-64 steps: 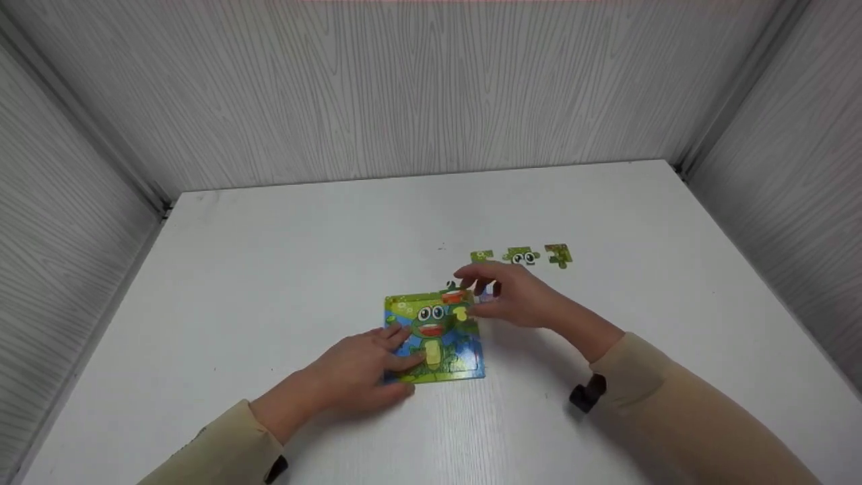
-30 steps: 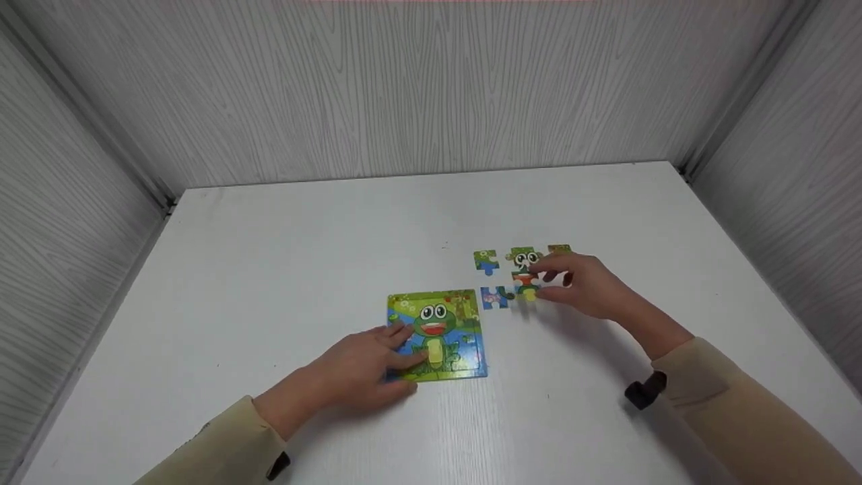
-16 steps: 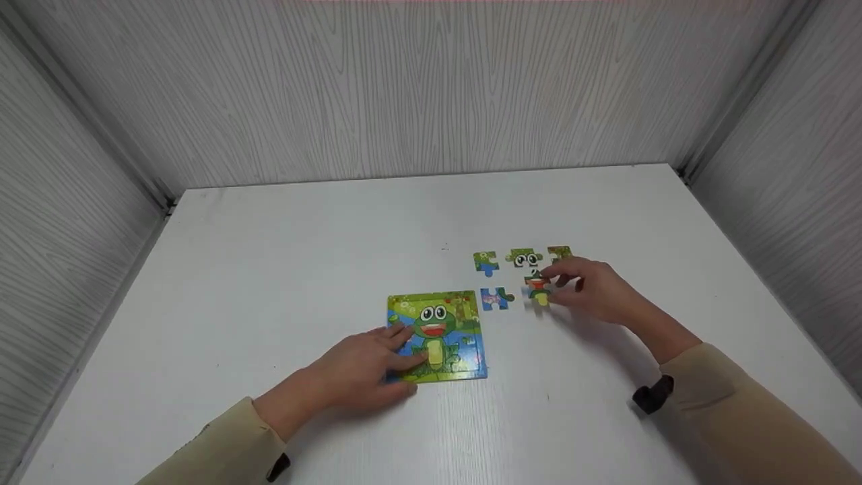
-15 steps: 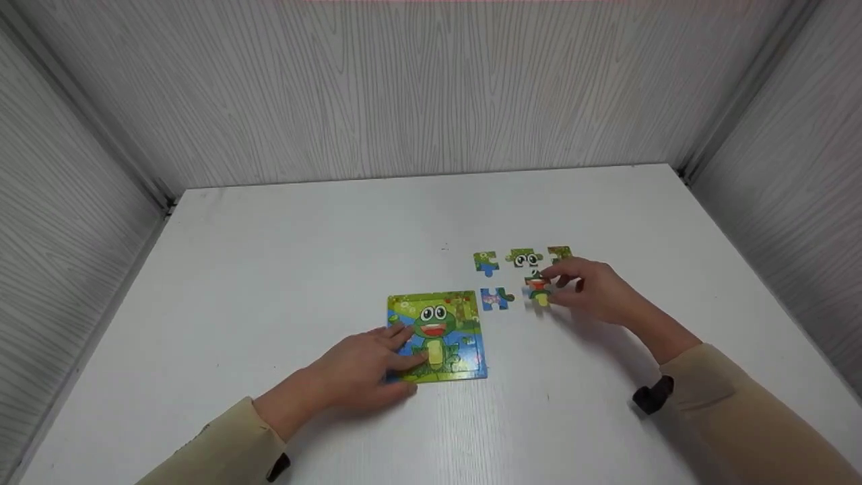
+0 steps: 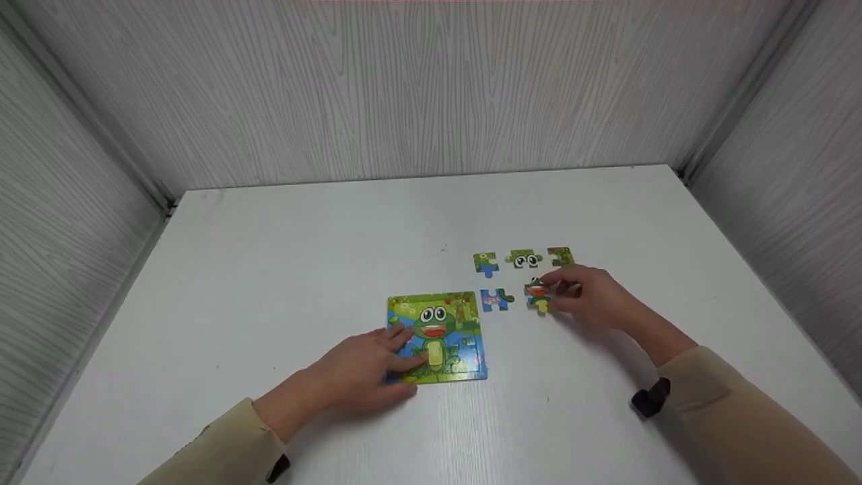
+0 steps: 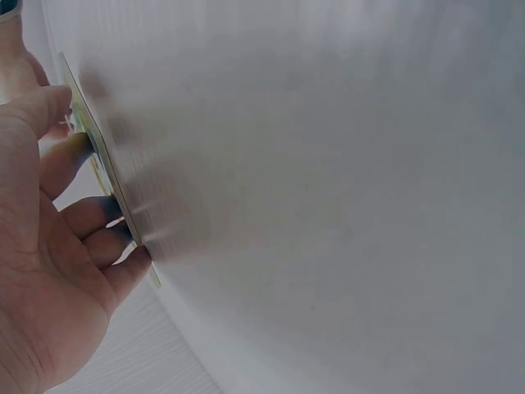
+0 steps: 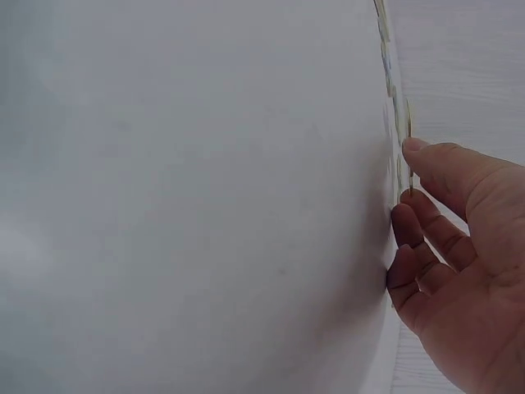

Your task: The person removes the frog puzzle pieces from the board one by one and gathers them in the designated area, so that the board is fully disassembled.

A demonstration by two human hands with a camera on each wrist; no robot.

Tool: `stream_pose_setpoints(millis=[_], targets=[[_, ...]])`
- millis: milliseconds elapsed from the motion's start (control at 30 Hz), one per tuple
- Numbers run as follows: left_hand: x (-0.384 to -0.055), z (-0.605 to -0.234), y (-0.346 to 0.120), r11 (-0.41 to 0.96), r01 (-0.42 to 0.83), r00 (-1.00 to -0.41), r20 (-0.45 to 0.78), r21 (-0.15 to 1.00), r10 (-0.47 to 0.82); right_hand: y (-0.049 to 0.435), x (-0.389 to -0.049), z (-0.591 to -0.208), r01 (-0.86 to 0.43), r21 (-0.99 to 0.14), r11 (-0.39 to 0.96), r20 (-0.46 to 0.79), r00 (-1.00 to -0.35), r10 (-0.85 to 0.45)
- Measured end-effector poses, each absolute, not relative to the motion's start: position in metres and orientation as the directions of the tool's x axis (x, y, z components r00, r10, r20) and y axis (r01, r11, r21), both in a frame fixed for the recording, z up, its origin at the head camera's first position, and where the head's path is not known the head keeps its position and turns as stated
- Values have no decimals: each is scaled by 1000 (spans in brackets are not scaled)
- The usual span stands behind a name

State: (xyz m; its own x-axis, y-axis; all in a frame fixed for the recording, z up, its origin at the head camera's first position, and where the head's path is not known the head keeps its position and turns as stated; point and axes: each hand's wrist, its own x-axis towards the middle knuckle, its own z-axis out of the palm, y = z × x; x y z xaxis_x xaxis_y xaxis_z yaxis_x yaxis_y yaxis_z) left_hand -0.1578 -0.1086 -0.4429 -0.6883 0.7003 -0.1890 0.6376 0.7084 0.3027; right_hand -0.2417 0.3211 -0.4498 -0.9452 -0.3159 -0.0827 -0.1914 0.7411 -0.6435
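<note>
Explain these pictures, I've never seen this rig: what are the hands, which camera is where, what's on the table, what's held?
There's no machine: a person works bare-handed. The wide view comes from a camera on the head, looking forward and down. The two close-ups come from wrist cameras, one per hand, seeing flat things nearly edge-on.

On the white table lies a square frog puzzle board, with the left hand resting on it. To its right lie four loose puzzle pieces. The right hand pinches another, the frog-mouth piece.
</note>
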Motion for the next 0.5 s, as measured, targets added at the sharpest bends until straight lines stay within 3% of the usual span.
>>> stream_pose_setpoints(millis=[500], targets=[[-158, -444, -108, 708, 642, -687, -189, 293, 701, 316, -242, -451, -153, -658, 737, -112, -948, -297]])
